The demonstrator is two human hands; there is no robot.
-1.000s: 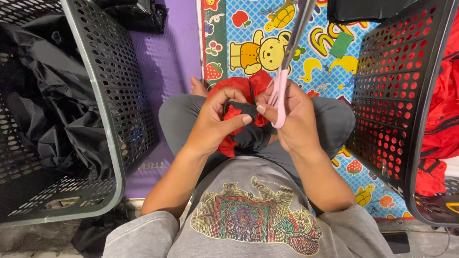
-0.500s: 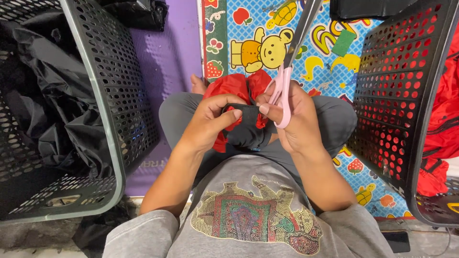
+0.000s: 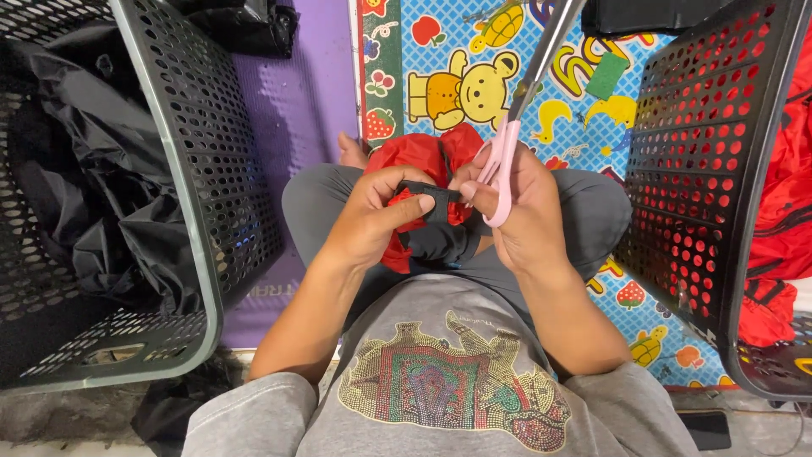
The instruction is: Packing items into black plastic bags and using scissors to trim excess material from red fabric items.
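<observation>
**Both hands meet on the dark strap over your lap**

Your left hand (image 3: 372, 211) pinches a short black strap (image 3: 430, 193) between thumb and forefinger, holding it level and taut so its free end faces your other hand. Your right hand (image 3: 520, 211) meets it from 3 o'clock: its fingers are closed round the pink handles of the scissors (image 3: 518, 118), blades pointing up toward 12 o'clock and away from the cloth, while thumb and forefinger tips nip the strap's other end. Held that way, the tool stays parked without you setting it down.

The strap belongs to the red and black garment (image 3: 423, 161) bunched on your crossed legs, at the centre of view, so the work sits close under your eyes.

At 9 o'clock stands a grey perforated basket (image 3: 182, 169) with black cloth (image 3: 85, 169) in it; at 3 o'clock a black perforated basket (image 3: 710, 169) shows red cloth (image 3: 782, 211) beyond. A cartoon play mat (image 3: 461, 85) covers the floor at 12 o'clock.
</observation>
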